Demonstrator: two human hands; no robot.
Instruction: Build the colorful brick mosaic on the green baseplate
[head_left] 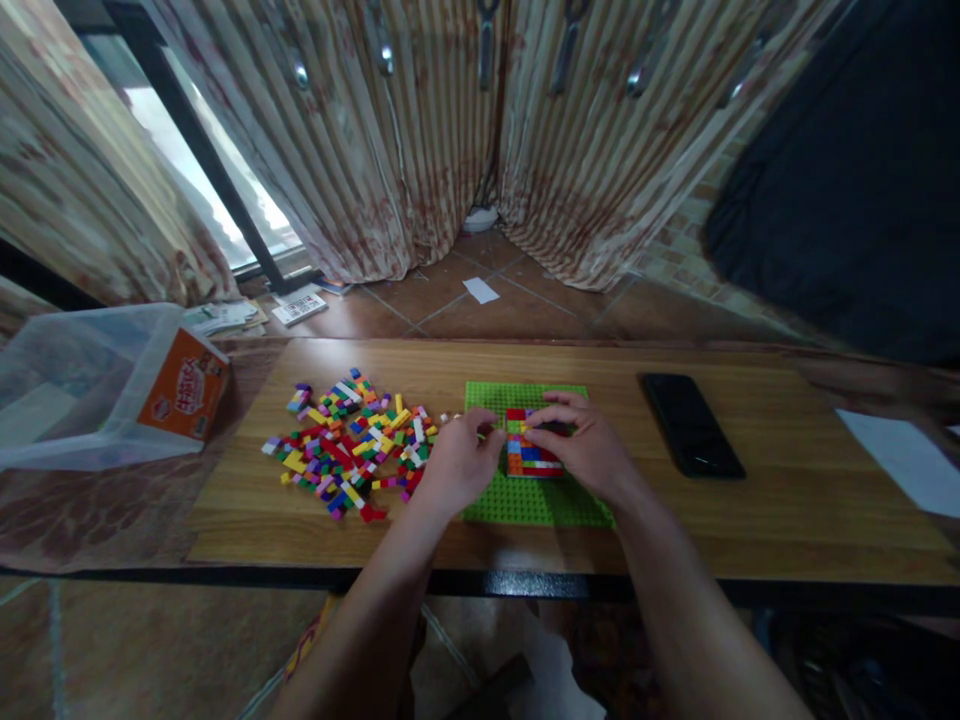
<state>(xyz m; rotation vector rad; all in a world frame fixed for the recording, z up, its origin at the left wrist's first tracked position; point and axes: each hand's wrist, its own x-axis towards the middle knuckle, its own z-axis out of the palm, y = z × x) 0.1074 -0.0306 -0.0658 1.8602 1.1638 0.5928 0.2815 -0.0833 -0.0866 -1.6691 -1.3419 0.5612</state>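
Observation:
A green studded baseplate [525,505] lies on the wooden table, partly covered by my hands. Several rows of coloured toy bricks [525,455], among them red, orange, blue and white ones, form a rectangular block on it. At the block's left edge is my left hand [466,460], its thumb and forefinger drawn together; whatever may be between them is too small to make out. My right hand [589,445] reaches over the block's upper right, thumb and fingertips closed around a small brick at its top. The right fingers hide part of the block.
Left of the baseplate spreads a heap of loose toy bricks [349,445]. A clear plastic box [97,390] with an orange label stands at the far left. On the right lie a black phone [691,425] and a white paper sheet [904,460]. Curtains [360,150] hang behind.

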